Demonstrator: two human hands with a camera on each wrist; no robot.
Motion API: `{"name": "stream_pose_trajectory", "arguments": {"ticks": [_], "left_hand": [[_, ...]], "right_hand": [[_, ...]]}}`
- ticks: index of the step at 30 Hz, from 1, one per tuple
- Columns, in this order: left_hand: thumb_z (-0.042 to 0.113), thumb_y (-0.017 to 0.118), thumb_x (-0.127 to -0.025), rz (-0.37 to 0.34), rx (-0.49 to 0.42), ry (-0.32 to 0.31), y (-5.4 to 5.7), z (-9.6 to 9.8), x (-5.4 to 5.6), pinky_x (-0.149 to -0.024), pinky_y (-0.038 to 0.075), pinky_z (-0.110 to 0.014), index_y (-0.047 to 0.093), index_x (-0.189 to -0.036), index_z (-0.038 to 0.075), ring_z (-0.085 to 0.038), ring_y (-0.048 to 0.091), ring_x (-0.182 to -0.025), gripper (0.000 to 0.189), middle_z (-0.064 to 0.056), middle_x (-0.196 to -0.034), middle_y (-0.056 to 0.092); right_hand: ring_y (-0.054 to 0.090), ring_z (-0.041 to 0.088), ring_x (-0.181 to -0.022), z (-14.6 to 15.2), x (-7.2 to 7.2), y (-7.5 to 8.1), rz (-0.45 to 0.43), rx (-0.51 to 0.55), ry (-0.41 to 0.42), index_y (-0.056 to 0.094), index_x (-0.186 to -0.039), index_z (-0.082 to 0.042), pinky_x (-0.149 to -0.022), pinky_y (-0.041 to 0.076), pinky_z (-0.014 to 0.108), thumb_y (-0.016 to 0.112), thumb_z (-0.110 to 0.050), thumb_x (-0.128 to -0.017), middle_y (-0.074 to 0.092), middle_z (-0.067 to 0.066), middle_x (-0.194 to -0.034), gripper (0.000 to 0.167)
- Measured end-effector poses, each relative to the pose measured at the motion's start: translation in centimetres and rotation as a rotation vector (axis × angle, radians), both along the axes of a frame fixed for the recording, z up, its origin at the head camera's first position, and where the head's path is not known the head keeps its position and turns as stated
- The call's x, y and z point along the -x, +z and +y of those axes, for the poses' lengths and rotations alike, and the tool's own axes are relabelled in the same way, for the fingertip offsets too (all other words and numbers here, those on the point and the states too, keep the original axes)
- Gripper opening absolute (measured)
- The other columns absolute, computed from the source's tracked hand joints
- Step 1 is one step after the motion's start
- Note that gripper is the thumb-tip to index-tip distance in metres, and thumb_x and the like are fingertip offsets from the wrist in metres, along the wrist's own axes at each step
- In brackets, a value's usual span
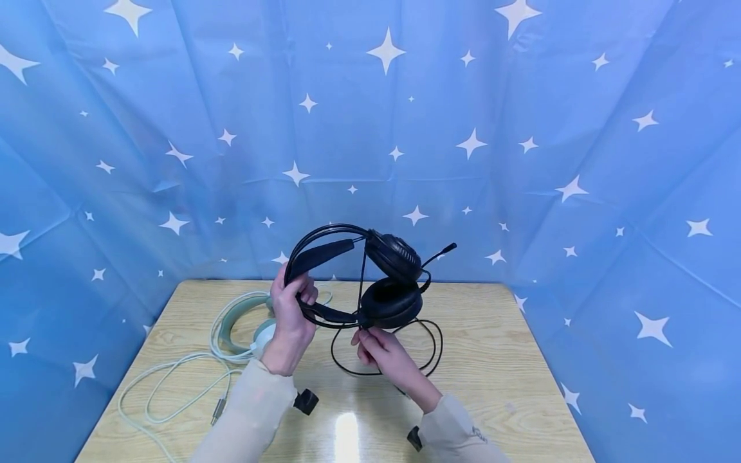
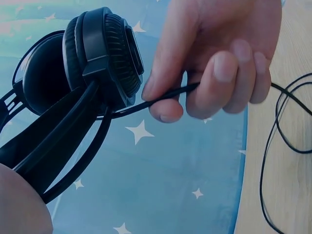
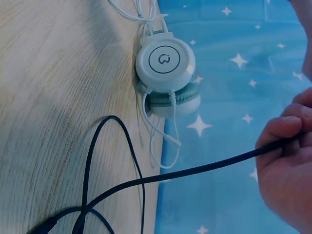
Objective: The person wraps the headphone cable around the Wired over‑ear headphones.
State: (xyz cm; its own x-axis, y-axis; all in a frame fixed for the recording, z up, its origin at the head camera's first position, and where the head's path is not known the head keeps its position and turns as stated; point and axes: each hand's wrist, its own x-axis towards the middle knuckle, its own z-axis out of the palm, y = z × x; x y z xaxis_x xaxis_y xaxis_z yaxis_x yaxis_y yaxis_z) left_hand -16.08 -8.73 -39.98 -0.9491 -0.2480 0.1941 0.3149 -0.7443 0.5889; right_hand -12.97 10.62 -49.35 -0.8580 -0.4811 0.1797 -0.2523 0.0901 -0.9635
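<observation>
A black headset [image 1: 393, 305] with a boom microphone is held up above the table on its side, ear cups to the right. My left hand [image 1: 292, 308] grips its headband at the left. Just below the lower ear cup, my right hand [image 1: 384, 357] pinches the black cable [image 2: 170, 93] between thumb and fingers. In the right wrist view the cable [image 3: 195, 169] runs out of that hand down to the table. Its looped part [image 1: 437, 341] lies on the wood behind the right hand.
A pale green and white headset [image 1: 234, 321] lies at the table's left, partly behind my left forearm. Its light cable [image 1: 173, 366] spreads in loops toward the front left, with a plug [image 1: 218, 410]. A blue star-patterned curtain [image 1: 370, 128] surrounds the wooden table [image 1: 492, 386].
</observation>
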Motion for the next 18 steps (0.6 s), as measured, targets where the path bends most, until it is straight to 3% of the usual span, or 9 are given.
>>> {"name": "stream_pose_trajectory", "arguments": {"ticks": [7,13,18], "left_hand": [[-0.013,0.046,-0.089,0.001,0.162,0.146,-0.3,0.3,0.0,-0.048,0.024,-0.02,0.059,-0.089,0.01,-0.007,0.033,-0.048,0.026,0.004,-0.06,0.039],[-0.011,0.055,-0.089,-0.035,0.268,0.274,-0.2,0.8,-0.3,-0.047,0.032,-0.018,0.062,-0.093,0.01,-0.008,0.038,-0.049,0.023,0.004,-0.066,0.047],[-0.012,0.057,-0.087,-0.023,0.343,0.363,-0.4,1.0,-0.4,-0.047,0.034,-0.019,0.064,-0.096,0.01,-0.008,0.041,-0.051,0.024,0.0,-0.074,0.054]], "right_hand": [[0.043,0.007,-0.055,0.2,-1.0,0.4,-0.085,0.032,0.031,0.055,-0.111,0.01,-0.052,0.036,0.02,0.039,-0.015,-0.113,0.054,0.002,-0.069,0.03],[0.042,0.008,-0.052,0.7,-1.7,0.8,-0.121,0.078,0.087,0.055,-0.114,0.009,-0.047,0.033,0.028,0.041,-0.016,-0.112,0.056,0.002,-0.068,0.029],[0.047,0.01,-0.053,1.4,-2.4,1.2,-0.141,0.085,0.127,0.058,-0.114,0.011,-0.048,0.04,0.025,0.045,-0.017,-0.11,0.059,0.014,-0.066,0.03]]}}
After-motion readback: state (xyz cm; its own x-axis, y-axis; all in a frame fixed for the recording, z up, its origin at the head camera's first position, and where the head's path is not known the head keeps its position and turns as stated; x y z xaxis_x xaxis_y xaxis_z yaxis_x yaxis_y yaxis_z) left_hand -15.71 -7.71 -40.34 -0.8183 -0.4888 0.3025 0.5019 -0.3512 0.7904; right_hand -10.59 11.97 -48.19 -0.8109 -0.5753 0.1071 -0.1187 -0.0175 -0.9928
